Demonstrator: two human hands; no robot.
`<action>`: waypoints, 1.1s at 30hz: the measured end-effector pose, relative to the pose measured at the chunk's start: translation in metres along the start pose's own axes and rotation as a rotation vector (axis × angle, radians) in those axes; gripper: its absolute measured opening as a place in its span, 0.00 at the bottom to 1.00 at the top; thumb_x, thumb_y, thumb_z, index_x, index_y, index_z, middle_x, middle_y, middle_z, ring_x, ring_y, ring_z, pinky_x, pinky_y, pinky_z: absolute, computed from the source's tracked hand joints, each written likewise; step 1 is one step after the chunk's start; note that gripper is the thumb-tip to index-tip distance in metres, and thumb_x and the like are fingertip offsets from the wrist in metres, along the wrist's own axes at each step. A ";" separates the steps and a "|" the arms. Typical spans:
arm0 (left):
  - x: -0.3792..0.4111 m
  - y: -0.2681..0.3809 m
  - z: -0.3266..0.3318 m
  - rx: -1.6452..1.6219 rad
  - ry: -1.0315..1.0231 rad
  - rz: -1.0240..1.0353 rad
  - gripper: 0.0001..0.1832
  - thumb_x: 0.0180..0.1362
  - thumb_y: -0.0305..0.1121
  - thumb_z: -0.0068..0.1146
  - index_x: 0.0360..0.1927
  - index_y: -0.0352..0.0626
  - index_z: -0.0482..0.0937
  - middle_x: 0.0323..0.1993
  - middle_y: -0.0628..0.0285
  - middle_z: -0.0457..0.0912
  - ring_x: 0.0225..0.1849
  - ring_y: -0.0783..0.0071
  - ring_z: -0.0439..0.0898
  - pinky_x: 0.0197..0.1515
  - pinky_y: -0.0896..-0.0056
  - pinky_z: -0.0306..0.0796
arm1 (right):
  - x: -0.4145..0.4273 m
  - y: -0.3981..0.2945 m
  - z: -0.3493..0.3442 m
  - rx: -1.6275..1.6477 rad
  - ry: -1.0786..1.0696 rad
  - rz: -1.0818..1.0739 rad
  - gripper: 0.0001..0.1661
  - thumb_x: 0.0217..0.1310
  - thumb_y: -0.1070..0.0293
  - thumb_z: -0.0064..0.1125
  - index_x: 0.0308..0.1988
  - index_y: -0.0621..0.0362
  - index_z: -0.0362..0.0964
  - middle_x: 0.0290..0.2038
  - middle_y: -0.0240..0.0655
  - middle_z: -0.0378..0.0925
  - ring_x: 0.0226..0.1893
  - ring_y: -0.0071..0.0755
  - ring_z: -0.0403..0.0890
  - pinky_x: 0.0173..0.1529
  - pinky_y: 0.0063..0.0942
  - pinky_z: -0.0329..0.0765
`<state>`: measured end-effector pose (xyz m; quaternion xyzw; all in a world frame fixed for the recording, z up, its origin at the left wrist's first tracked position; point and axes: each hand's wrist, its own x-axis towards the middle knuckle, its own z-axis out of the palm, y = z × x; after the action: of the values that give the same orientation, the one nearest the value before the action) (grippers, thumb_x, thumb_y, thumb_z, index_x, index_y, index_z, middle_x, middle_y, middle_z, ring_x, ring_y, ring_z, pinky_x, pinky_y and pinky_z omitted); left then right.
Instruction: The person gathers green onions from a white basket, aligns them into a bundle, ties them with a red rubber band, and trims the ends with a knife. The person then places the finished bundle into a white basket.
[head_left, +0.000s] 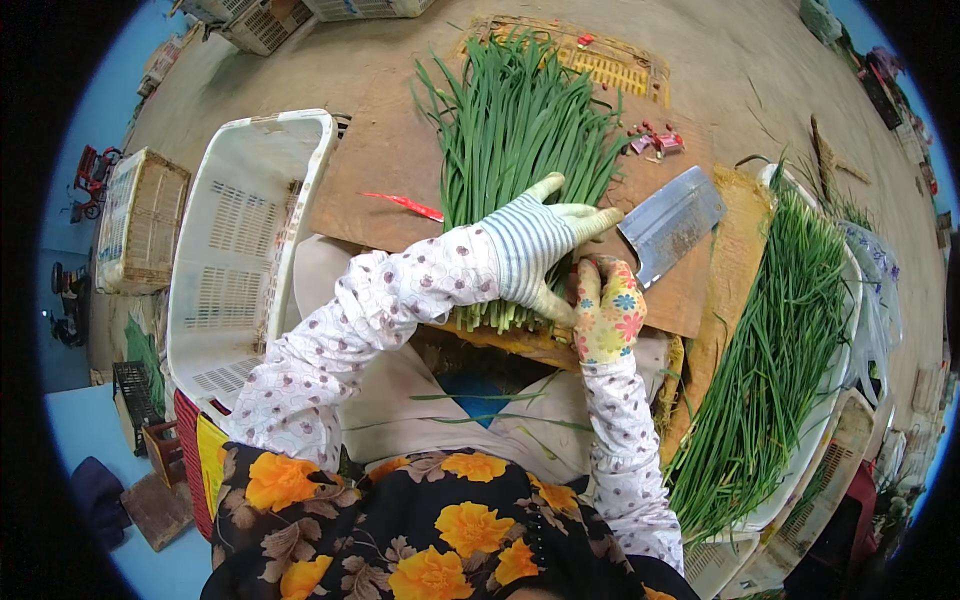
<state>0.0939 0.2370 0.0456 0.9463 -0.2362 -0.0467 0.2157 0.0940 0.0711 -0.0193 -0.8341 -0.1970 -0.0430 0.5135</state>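
A thick bunch of green garlic chives (517, 135) lies on a brown wooden board (375, 180), its pale cut ends towards me. My left hand (540, 240), in a blue-striped glove, lies across the lower part of the bunch with its fingers spread. Close beside it, at the right of the stem ends, my right hand (611, 307) wears a flowered glove and has its fingers curled. What these fingers hold, if anything, is hidden. A cleaver (673, 225) rests flat on the board just beyond the right hand; its handle is not visible.
Left of the board stands a white plastic crate (232, 255). More chives (780, 337) fill a white container (851, 300) at the right. Red wrappers (664, 142) and a red strip (405, 205) lie on the board. Beyond it shows a yellow crate (615, 71).
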 end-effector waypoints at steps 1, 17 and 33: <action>-0.001 -0.001 0.000 0.051 -0.020 0.005 0.55 0.31 0.55 0.69 0.61 0.35 0.59 0.57 0.49 0.68 0.62 0.59 0.65 0.68 0.47 0.41 | 0.000 0.001 0.001 0.067 -0.012 0.065 0.06 0.58 0.73 0.54 0.35 0.64 0.72 0.28 0.37 0.78 0.25 0.28 0.78 0.32 0.24 0.74; -0.013 -0.012 0.016 0.020 0.139 -0.050 0.45 0.36 0.51 0.64 0.58 0.36 0.65 0.43 0.51 0.76 0.52 0.57 0.74 0.67 0.47 0.47 | 0.006 -0.020 -0.008 0.402 0.150 0.472 0.08 0.62 0.70 0.52 0.36 0.64 0.69 0.28 0.34 0.75 0.21 0.21 0.74 0.26 0.19 0.71; -0.007 -0.025 0.028 -1.066 0.473 0.053 0.52 0.50 0.52 0.59 0.69 0.41 0.40 0.63 0.52 0.60 0.66 0.60 0.57 0.64 0.62 0.52 | 0.030 -0.026 0.025 0.295 -0.172 0.051 0.08 0.59 0.70 0.53 0.38 0.61 0.71 0.31 0.33 0.77 0.23 0.31 0.75 0.29 0.28 0.73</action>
<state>0.0935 0.2492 0.0090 0.6856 -0.1488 0.0589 0.7102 0.1085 0.1120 -0.0014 -0.7549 -0.2231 0.0710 0.6126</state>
